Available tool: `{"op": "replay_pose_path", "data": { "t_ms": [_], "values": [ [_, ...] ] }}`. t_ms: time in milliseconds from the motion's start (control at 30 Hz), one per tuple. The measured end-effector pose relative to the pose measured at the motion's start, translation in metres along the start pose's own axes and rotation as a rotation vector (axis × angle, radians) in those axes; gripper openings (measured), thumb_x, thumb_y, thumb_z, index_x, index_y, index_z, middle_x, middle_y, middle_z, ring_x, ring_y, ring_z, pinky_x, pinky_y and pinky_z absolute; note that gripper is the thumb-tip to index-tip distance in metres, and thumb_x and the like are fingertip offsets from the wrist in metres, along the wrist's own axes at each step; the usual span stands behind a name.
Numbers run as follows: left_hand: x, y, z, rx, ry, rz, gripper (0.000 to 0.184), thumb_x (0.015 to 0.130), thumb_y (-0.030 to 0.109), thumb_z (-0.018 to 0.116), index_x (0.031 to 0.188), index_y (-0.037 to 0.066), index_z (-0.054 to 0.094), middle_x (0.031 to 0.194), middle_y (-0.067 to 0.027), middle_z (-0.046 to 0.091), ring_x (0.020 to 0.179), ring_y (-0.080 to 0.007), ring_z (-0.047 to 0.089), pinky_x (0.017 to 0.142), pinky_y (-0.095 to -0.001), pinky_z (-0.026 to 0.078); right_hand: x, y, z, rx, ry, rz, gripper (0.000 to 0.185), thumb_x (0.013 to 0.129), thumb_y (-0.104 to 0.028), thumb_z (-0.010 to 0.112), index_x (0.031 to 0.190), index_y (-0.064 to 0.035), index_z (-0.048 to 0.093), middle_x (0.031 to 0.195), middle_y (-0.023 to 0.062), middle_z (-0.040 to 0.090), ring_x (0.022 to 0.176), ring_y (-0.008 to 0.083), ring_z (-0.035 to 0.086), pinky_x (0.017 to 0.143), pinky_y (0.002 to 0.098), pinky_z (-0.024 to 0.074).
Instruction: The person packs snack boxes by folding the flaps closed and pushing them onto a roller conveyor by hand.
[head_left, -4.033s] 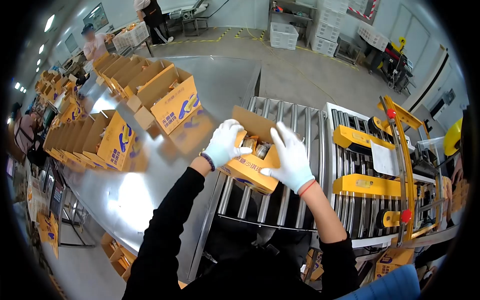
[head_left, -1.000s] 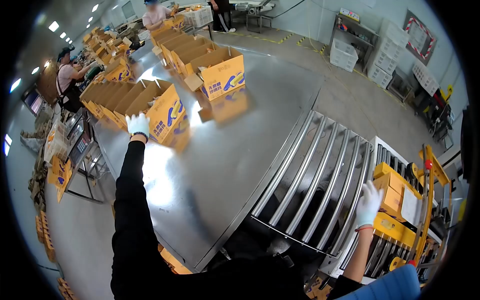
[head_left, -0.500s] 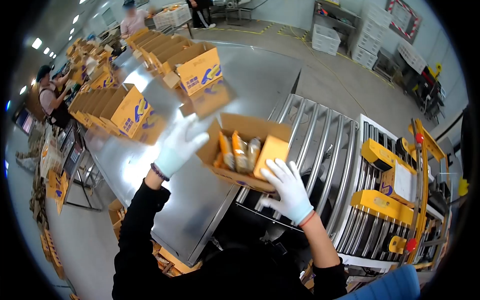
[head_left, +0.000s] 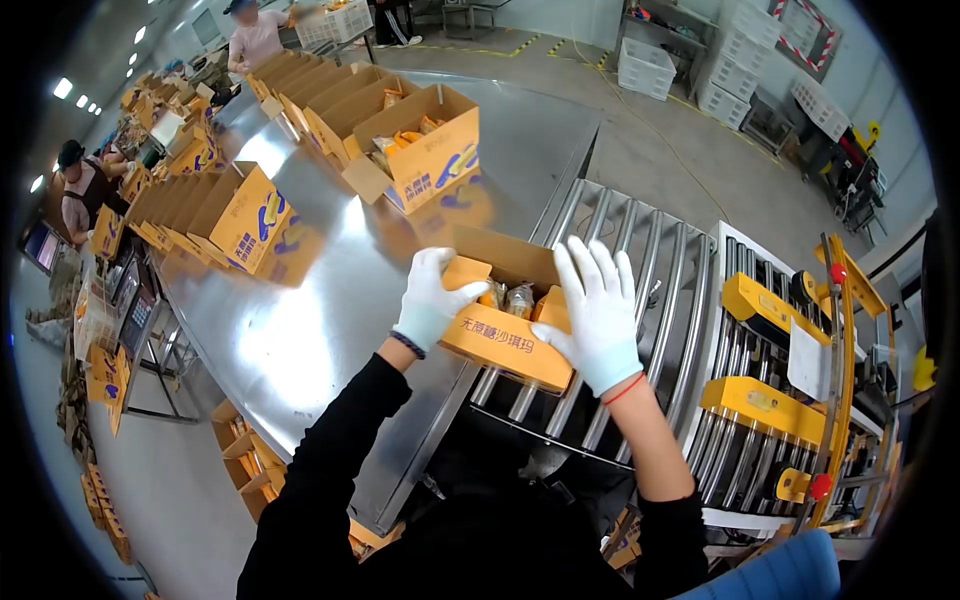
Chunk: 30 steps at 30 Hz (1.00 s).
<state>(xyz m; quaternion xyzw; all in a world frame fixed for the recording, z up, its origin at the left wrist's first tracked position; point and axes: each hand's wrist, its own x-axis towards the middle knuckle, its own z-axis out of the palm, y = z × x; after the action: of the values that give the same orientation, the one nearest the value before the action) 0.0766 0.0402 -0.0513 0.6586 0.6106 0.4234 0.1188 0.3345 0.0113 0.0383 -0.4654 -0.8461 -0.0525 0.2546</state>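
An orange carton (head_left: 510,346) of wrapped snacks (head_left: 519,300) sits before me at the table edge, partly on the rollers. Its back flap stands up and both side flaps lean inward over the contents. On the carton's left side my gloved left hand (head_left: 432,300) is closed round the flap, thumb pointing right. My gloved right hand (head_left: 600,325) is at the right side, fingers spread upward and thumb against the front right corner. Another open, filled carton (head_left: 435,165) heads a row farther back on the table.
Steel rollers (head_left: 648,275) run right to a machine with yellow guides (head_left: 765,408). More open cartons (head_left: 240,225) line the left of the metal table (head_left: 345,350). Co-workers stand at the far table end (head_left: 257,35) and far left (head_left: 85,195). Filled cartons (head_left: 245,460) sit below the table.
My left hand has come right onto the carton, and its side flaps have folded inward. My right hand has risen along its side. The carton in the machine is out of view.
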Motion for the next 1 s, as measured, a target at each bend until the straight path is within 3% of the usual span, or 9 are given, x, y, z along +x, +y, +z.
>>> {"op": "replay_pose_path", "data": {
  "t_ms": [100, 233, 433, 500, 567, 633, 833, 900, 1000],
  "values": [
    [-0.009, -0.046, 0.001, -0.791, -0.344, -0.408, 0.062, 0.094, 0.038, 0.074, 0.138, -0.001, 0.054, 0.126, -0.0132, 0.065, 0.122, -0.0212, 0.058, 0.104, -0.0334, 0.047, -0.029, -0.03, 0.003, 0.078, -0.131, 0.06, 0.099, 0.068, -0.041, 0.087, 0.146, 0.0031, 0.044, 0.138, 0.0191, 0.051, 0.133, 0.0372, 0.046, 0.122, 0.0541, 0.0266],
    [0.01, 0.003, 0.007, -0.645, -0.489, -0.4, 0.057, 0.099, 0.034, 0.067, 0.139, -0.005, 0.054, 0.128, -0.0136, 0.065, 0.117, -0.0173, 0.062, 0.101, -0.032, 0.049, -0.082, -0.01, 0.007, 0.024, -0.249, 0.049, 0.101, 0.065, -0.042, 0.09, 0.147, -0.002, 0.046, 0.139, 0.0157, 0.051, 0.131, 0.032, 0.048, 0.121, 0.0534, 0.0282],
    [0.008, 0.121, 0.184, -0.591, -0.001, -0.093, 0.047, 0.098, 0.025, 0.061, 0.135, -0.003, 0.053, 0.137, -0.0253, 0.054, 0.127, -0.0393, 0.053, 0.11, -0.0452, 0.042, -0.093, 0.111, -0.01, -0.309, -0.133, 0.456, 0.117, 0.061, -0.034, 0.093, 0.155, 0.0016, 0.033, 0.158, 0.0204, 0.039, 0.15, 0.037, 0.032, 0.126, 0.0501, 0.0199],
    [-0.018, 0.148, 0.254, -0.573, -0.122, 0.137, 0.05, 0.099, 0.028, 0.063, 0.138, -0.003, 0.054, 0.134, -0.0214, 0.06, 0.125, -0.0312, 0.058, 0.108, -0.0389, 0.045, -0.088, 0.14, -0.01, -0.324, -0.147, 0.479, 0.115, 0.065, -0.038, 0.091, 0.154, 0.0031, 0.032, 0.158, 0.0209, 0.038, 0.15, 0.0386, 0.031, 0.126, 0.051, 0.0201],
    [-0.016, 0.169, 0.219, -0.776, -0.913, 0.052, 0.056, 0.097, 0.029, 0.065, 0.139, -0.006, 0.052, 0.131, -0.0208, 0.063, 0.123, -0.0305, 0.06, 0.108, -0.0379, 0.045, -0.101, 0.168, -0.006, -0.461, -0.122, 0.462, 0.105, 0.074, -0.04, 0.085, 0.154, 0.0045, 0.033, 0.158, 0.0216, 0.038, 0.149, 0.0392, 0.031, 0.125, 0.0507, 0.0205],
    [0.009, 0.153, 0.189, -0.648, -1.086, 0.117, 0.055, 0.094, 0.031, 0.066, 0.135, -0.004, 0.054, 0.124, -0.02, 0.065, 0.117, -0.0308, 0.062, 0.104, -0.0385, 0.047, -0.114, 0.179, -0.014, -0.393, -0.03, 0.467, 0.094, 0.081, -0.035, 0.078, 0.154, 0.0042, 0.033, 0.158, 0.0225, 0.038, 0.149, 0.0394, 0.032, 0.125, 0.0499, 0.0206],
    [0.173, -0.012, 0.047, 0.201, 0.277, 0.399, 0.037, 0.083, 0.006, 0.062, 0.119, -0.001, 0.06, 0.108, -0.0213, 0.064, 0.099, -0.0405, 0.062, 0.091, -0.0472, 0.051, -0.147, 0.199, -0.023, -0.414, 0.035, 0.536, 0.074, 0.088, -0.02, 0.064, 0.153, 0.0028, 0.036, 0.157, 0.0214, 0.041, 0.148, 0.0394, 0.034, 0.125, 0.0501, 0.0215],
    [0.196, -0.044, -0.018, 0.631, 0.328, 0.364, 0.042, 0.087, 0.014, 0.064, 0.128, 0.002, 0.06, 0.11, -0.0205, 0.068, 0.106, -0.0409, 0.064, 0.098, -0.0506, 0.048, -0.153, 0.203, -0.025, -0.395, 0.091, 0.532, 0.065, 0.084, -0.012, 0.064, 0.146, -0.0031, 0.047, 0.154, 0.0173, 0.046, 0.148, 0.0386, 0.034, 0.124, 0.0502, 0.0233],
    [0.19, -0.083, -0.033, 0.578, -0.129, 0.008, 0.027, 0.095, 0.031, 0.058, 0.105, 0.008, 0.069, 0.104, -0.0205, 0.072, 0.098, -0.0392, 0.069, 0.085, -0.0509, 0.054, -0.147, 0.188, -0.036, -0.501, -0.024, 0.486, 0.055, 0.079, -0.006, 0.064, 0.134, -0.0098, 0.058, 0.143, 0.0122, 0.056, 0.138, 0.0377, 0.045, 0.122, 0.048, 0.0277]
  ]
}}
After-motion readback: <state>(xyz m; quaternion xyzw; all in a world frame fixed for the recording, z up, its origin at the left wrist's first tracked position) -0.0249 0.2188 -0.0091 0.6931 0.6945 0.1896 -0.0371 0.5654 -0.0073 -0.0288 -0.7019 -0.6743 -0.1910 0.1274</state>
